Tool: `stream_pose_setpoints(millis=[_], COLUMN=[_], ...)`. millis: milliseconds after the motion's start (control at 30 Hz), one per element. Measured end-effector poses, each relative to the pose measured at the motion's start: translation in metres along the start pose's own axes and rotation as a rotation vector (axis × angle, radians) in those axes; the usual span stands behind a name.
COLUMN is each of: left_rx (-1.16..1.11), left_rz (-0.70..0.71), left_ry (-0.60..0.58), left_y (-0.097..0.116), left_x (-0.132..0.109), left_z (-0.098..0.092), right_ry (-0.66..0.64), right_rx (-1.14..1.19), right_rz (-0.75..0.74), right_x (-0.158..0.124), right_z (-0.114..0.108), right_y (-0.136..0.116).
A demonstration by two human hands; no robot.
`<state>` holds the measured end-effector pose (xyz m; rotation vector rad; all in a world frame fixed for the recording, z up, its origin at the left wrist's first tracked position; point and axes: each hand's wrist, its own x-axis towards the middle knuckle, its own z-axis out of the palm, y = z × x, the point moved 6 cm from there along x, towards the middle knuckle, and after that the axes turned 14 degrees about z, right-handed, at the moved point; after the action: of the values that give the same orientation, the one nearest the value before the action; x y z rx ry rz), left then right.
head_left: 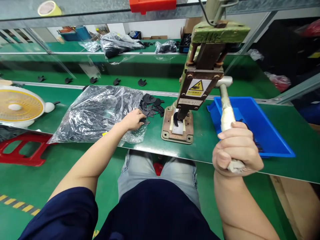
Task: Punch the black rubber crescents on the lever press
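Observation:
My right hand (237,149) is wrapped round the pale lever handle (226,110) of a green hand press (200,80). A black flat part (176,119) sits on the press base (177,128) under the ram. My left hand (133,120) reaches to a pile of black flat parts (151,105) spilling from a clear plastic bag (97,111); its fingers curl down onto the parts at the pile's edge, and what they hold is hidden.
A blue tray (262,130) with a few black parts lies right of the press. A yellow fan (20,106) stands at the left, a red stool (22,150) below it. More black parts and bags lie on the far conveyor (150,71).

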<state>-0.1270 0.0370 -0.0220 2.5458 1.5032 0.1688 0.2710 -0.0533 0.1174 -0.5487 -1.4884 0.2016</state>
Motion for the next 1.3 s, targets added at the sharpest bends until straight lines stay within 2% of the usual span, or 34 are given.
stream_pose_setpoints(millis=[133, 333, 500, 567, 633, 800, 867, 1067, 1133, 1233, 1300], left_rx=[0.060, 0.167, 0.076, -0.014, -0.203, -1.074, -1.241, -1.237, -1.269, -1.343, -1.368], left_rz=[0.040, 0.099, -0.057, -0.090, -0.105, -0.150, -0.194, -0.408, -0.412, -0.366, -0.362], left_ry=[-0.036, -0.078, -0.110, -0.072, 0.016, 0.336, 0.411, 0.584, 0.554, 0.441, 0.421], left_y=[0.010, 0.026, 0.017, 0.021, 0.031, 0.071, 0.082, 0.083, 0.091, 0.114, 0.125], left_x=[0.006, -0.005, -0.014, -0.013, -0.008, 0.020, 0.034, 0.057, 0.066, 0.081, 0.088], left_z=[-0.010, -0.020, -0.010, -0.011, -0.012, 0.001, 0.012, 0.031, 0.034, 0.037, 0.038], right_ry=[-0.008, -0.018, -0.042, -0.042, -0.043, -0.015, -0.013, -0.024, -0.021, -0.006, 0.001], right_rx=[0.000, -0.005, -0.023, -0.019, -0.018, -0.019, -0.023, -0.041, -0.047, -0.048, -0.065], right_rz=[-0.014, -0.014, -0.002, -0.012, -0.018, -0.004, -0.005, -0.009, -0.015, -0.013, 0.004], right_x=[0.000, 0.001, 0.002, 0.001, 0.001, 0.001, 0.001, 0.001, 0.001, 0.000, 0.000], right_z=[0.000, 0.001, 0.001, 0.001, 0.001, 0.001, 0.001, 0.001, 0.002, 0.002, 0.002], right_y=[0.000, -0.003, -0.004, -0.004, -0.003, -0.003, -0.004, -0.005, -0.006, -0.007, -0.006])
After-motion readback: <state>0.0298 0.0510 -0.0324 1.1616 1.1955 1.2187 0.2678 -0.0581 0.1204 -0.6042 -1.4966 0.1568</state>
